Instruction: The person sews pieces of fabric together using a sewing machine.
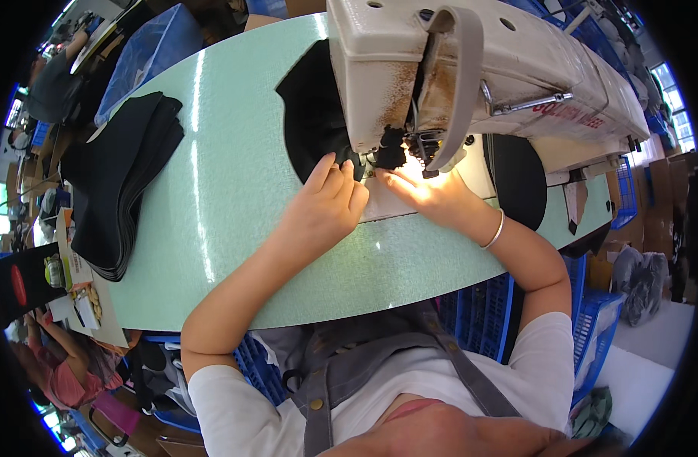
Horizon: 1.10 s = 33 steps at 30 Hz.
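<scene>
A cream sewing machine with worn, rusty patches reaches over a pale green table. Left of its needle area lies a black fabric piece, with a curved, pointed outline. My left hand is closed at that piece's near edge, fingers bent together beside the presser foot. On the other side of the foot is my right hand, fingers drawn in close to the needle area. Lamp glare and machine parts hide some of its fingertips, so what they grip cannot be made out. A light bracelet circles my right wrist.
A stack of black cut pieces lies at the table's left. Another dark rounded piece rests under the machine arm. Blue crates stand below the near edge, and a blue bin stands far left. Other people work at the left.
</scene>
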Each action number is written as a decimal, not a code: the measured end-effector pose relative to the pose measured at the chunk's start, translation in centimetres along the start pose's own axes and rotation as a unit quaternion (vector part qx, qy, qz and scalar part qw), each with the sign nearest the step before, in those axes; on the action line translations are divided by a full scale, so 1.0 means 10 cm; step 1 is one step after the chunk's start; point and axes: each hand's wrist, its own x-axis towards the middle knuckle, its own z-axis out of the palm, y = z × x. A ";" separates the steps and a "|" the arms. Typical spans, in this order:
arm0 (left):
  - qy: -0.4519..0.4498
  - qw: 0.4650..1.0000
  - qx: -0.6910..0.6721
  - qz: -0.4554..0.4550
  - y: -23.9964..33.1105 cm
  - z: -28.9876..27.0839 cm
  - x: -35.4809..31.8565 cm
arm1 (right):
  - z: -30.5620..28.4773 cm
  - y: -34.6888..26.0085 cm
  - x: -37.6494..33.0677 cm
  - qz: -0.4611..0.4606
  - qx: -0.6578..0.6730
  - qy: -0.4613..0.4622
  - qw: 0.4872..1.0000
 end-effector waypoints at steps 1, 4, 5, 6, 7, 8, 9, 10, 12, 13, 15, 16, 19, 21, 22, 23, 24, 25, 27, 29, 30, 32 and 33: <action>-0.001 1.000 0.001 -0.002 0.01 0.01 0.01 | 0.02 0.00 -0.01 -0.002 0.001 0.001 1.000; 0.003 1.000 0.005 -0.001 0.03 0.02 0.00 | 0.06 0.01 -0.04 -0.001 -0.030 0.001 1.000; 0.005 1.000 0.004 -0.006 0.02 0.03 -0.01 | 0.05 0.00 -0.02 -0.001 -0.027 0.001 1.000; 0.007 1.000 0.004 -0.011 0.02 0.03 -0.02 | 0.04 -0.01 -0.01 0.007 -0.002 -0.005 1.000; 0.006 1.000 0.003 -0.011 0.02 0.03 -0.01 | 0.03 0.00 0.00 0.014 0.021 -0.011 1.000; 0.006 1.000 -0.012 -0.014 0.02 0.03 -0.01 | 0.01 0.01 0.01 0.015 0.021 -0.011 1.000; 0.006 0.999 -0.027 -0.017 0.01 0.03 0.00 | -0.01 0.01 0.01 0.007 0.015 -0.005 1.000; 0.006 1.000 -0.027 -0.015 0.00 0.01 0.00 | -0.02 0.01 0.02 0.001 0.009 0.001 1.000; -0.009 1.000 -0.023 -0.015 0.00 -0.04 0.00 | -0.01 0.08 0.03 -0.005 0.025 0.021 0.999; -0.009 1.000 -0.025 -0.015 0.00 -0.05 -0.01 | -0.01 0.10 0.03 -0.016 0.043 0.038 0.998; -0.006 1.000 -0.025 -0.018 0.01 -0.05 -0.02 | 0.02 0.08 0.00 -0.008 0.044 0.024 0.999; -0.006 0.999 -0.027 -0.021 0.02 -0.05 -0.02 | 0.03 0.08 -0.02 -0.003 0.045 0.012 0.999; -0.002 1.000 -0.006 -0.021 0.05 -0.04 -0.01 | 0.02 0.06 -0.04 0.000 0.027 -0.009 1.000; -0.046 0.999 0.012 -0.007 0.08 -0.03 0.01 | 0.04 0.00 -0.07 0.010 0.023 -0.010 1.000; -0.046 0.999 0.015 -0.009 0.09 -0.01 0.01 | 0.05 -0.02 -0.04 0.020 0.016 -0.007 1.000; -0.023 0.999 0.032 -0.007 0.10 0.03 -0.01 | 0.04 -0.02 -0.01 0.018 0.016 -0.004 1.000; 0.000 0.999 0.050 -0.006 0.10 0.04 -0.01 | 0.03 -0.02 0.03 0.004 0.006 0.003 1.000; 0.001 0.999 0.048 -0.004 0.06 0.02 0.00 | 0.00 -0.02 0.04 -0.006 -0.007 0.005 1.000; -0.041 0.997 -0.050 -0.040 -0.09 -0.12 0.01 | -0.02 0.12 0.00 0.002 0.028 0.014 1.000; -0.002 0.994 -0.086 -0.066 -0.31 -0.25 0.04 | -0.07 0.31 -0.04 0.008 0.059 0.024 0.998; 0.036 0.987 -0.122 -0.094 -0.40 -0.26 0.04 | -0.09 0.40 -0.05 0.029 0.056 0.029 0.998; -0.018 0.984 -0.154 -0.088 -0.50 -0.21 -0.10 | -0.19 0.47 0.00 -0.006 0.010 0.007 1.000; -0.070 0.976 -0.189 -0.081 -0.51 -0.19 -0.16 | -0.23 0.41 0.02 -0.007 0.012 0.010 1.000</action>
